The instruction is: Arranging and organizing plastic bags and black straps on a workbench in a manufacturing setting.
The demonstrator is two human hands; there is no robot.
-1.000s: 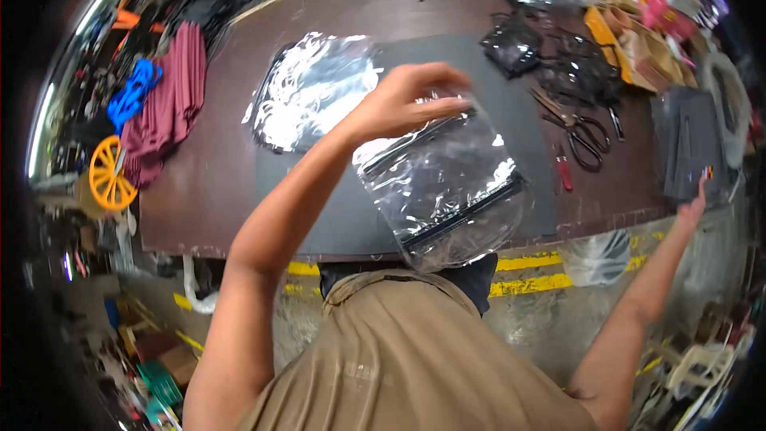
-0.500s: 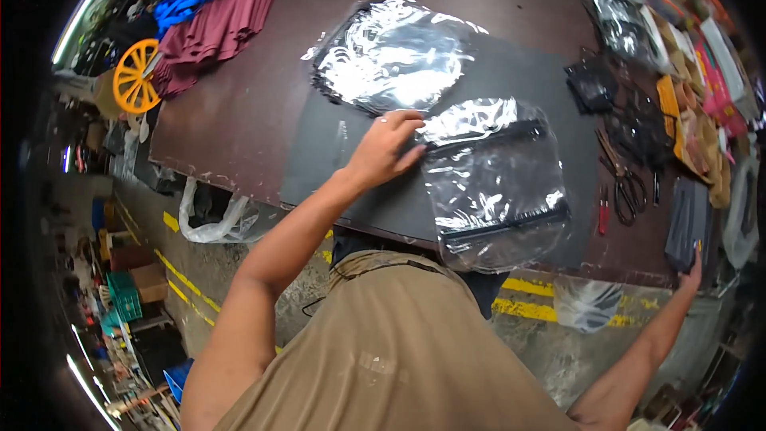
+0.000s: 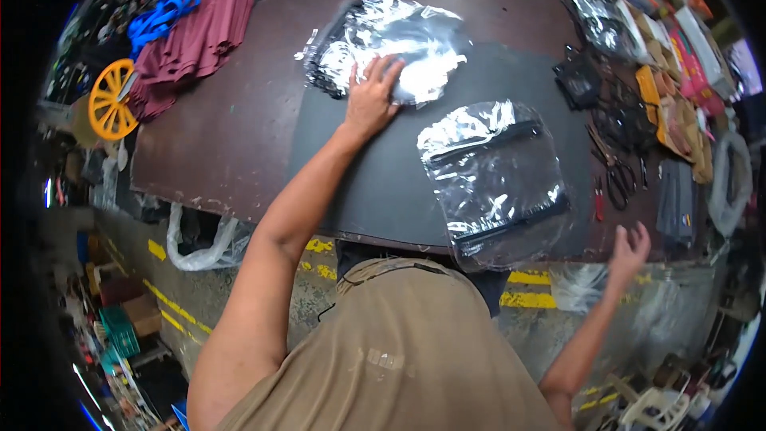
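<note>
My left hand [image 3: 372, 104] rests its spread fingers on the near edge of a shiny stack of clear plastic pieces [image 3: 431, 40] with dark edging along its left side. A separate clear plastic panel [image 3: 503, 179], crossed by two black zipper-like strips, lies flat to the right of that hand, its near end at the table's front edge. At the front right, my right hand [image 3: 627, 259] hovers by the table edge with fingers apart, holding nothing. Just beyond it lies a bundle of dark grey strips [image 3: 677, 201].
On the brown table [image 3: 215, 136], black-handled scissors [image 3: 618, 179] and a small red-handled tool [image 3: 598, 198] lie at the right. Black mesh material [image 3: 622, 116] and boxes line that side. Maroon fabric [image 3: 191, 40], a blue strap bundle [image 3: 163, 16] and an orange wheel [image 3: 113, 101] are at the left.
My left hand has moved from beside the clear panel up and left onto the stack. My right hand has come away from the grey strips, leftward, and its fingers have opened.
</note>
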